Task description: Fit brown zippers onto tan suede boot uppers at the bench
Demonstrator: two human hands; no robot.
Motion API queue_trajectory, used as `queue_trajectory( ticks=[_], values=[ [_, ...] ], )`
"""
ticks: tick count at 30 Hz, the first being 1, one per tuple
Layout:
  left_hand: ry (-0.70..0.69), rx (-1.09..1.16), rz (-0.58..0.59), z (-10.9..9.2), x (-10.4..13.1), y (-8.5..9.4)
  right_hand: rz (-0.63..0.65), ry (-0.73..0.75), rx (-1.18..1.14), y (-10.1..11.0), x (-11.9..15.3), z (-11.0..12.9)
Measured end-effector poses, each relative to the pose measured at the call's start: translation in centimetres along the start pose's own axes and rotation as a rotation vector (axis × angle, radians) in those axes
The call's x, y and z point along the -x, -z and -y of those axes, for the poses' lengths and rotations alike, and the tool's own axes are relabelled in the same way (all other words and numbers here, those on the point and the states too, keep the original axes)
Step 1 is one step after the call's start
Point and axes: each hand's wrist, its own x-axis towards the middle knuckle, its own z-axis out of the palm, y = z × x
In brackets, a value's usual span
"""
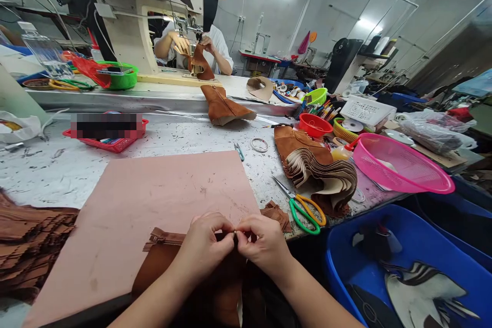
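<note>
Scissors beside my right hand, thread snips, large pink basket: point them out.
Scissors [294, 197]: head view, where blades meet handles.
Thread snips [240, 154]: head view, teal handle.
Large pink basket [417, 170]: head view, its side wall.

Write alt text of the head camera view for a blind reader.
Left hand and right hand meet, fingertips pinched, over brown leather at a flat pink mat; scissors with green and orange handles lie to the right, a cream sewing machine beyond.

Pink basket [402, 164] at bench [184, 130] right edge, above blue tub [403, 246]. Clear bottle [45, 54] far left, near green basket [125, 77].
</note>
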Motion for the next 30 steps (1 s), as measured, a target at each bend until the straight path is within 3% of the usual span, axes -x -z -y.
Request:
queue_trajectory(
  ticks=[4, 7, 10, 13, 15, 17, 19, 20, 22, 26, 28, 30],
  values=[
    [-0.004, 0.025, 0.015, 0.2, 0.0, 0.1, 0.048, -0.354, -0.332, -0.1, 0.3, -0.6],
    [0.003, 0.039, 0.032, 0.3, 0.0, 0.2, 0.034, -0.499, -0.56, -0.8, 0.5, -0.2],
    [0.006, 0.04, 0.091, 0.1, 0.0, 0.5, -0.082, -0.677, -0.892, -1.4, 0.7, 0.3],
    [0.019, 0.002, 0.156, -0.3, 0.1, 1.5, -0.267, -0.837, -1.155, 0.3, 1.2, -0.2],
    [0.038, -0.048, 0.182, -0.4, 0.3, 2.5, -0.232, -0.833, -1.101, 2.9, 2.1, -1.0],
    [0.057, -0.105, 0.222, -0.4, 0.6, 3.3, 0.022, -0.768, -0.851, 5.6, 3.2, -1.6],
    [0.066, -0.137, 0.265, -0.4, 0.9, 3.8, 0.282, -0.676, -0.554, 7.0, 4.2, -1.4],
    [0.063, -0.137, 0.277, -0.4, 1.1, 3.9, 0.358, -0.63, -0.469, 6.9, 4.7, -0.9],
    [0.034, -0.121, 0.275, -0.6, 1.5, 3.8, 0.402, -0.572, -0.51, 5.0, 5.4, 0.6],
    [0.001, -0.098, 0.257, -0.6, 2.3, 4.2, 0.301, -0.651, -0.832, -0.6, 5.9, 3.3],
    [0.024, -0.047, 0.309, -0.3, 2.9, 5.5, 0.285, -0.729, -0.837, -1.2, 5.7, 4.0],
    [0.068, -0.027, 0.392, 0.0, 4.0, 7.4, 0.332, -0.727, -0.788, 0.3, 5.0, 4.7]
  ],
)
